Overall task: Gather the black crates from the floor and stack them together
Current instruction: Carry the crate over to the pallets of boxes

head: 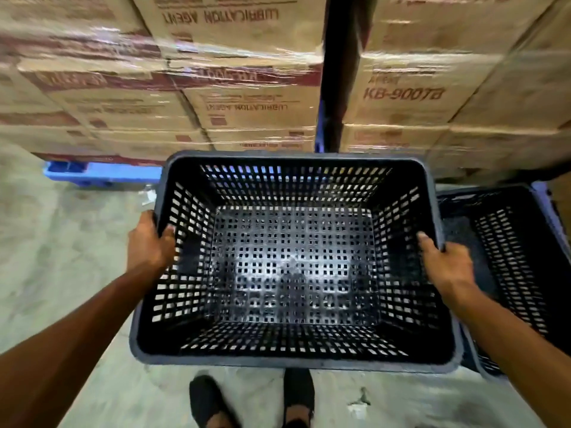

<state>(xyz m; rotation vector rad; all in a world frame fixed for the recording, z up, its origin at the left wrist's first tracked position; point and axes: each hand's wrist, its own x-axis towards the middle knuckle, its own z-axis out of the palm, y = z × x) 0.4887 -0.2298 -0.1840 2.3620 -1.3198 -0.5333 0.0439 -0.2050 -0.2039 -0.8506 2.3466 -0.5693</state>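
I hold an empty black perforated crate (293,267) in front of me, above the concrete floor and my feet. My left hand (150,239) grips its left rim, fingers curled over the edge. My right hand (445,261) grips the right rim the same way. A second black crate (519,257) stands on the floor directly to the right, partly hidden behind the held crate and my right forearm.
Shrink-wrapped stacks of cardboard boxes (216,88) on blue pallets (99,176) rise close ahead. A dark upright rack post (336,72) stands between the stacks. Bare concrete floor (61,242) lies to the left. My black shoes (213,403) are below the crate.
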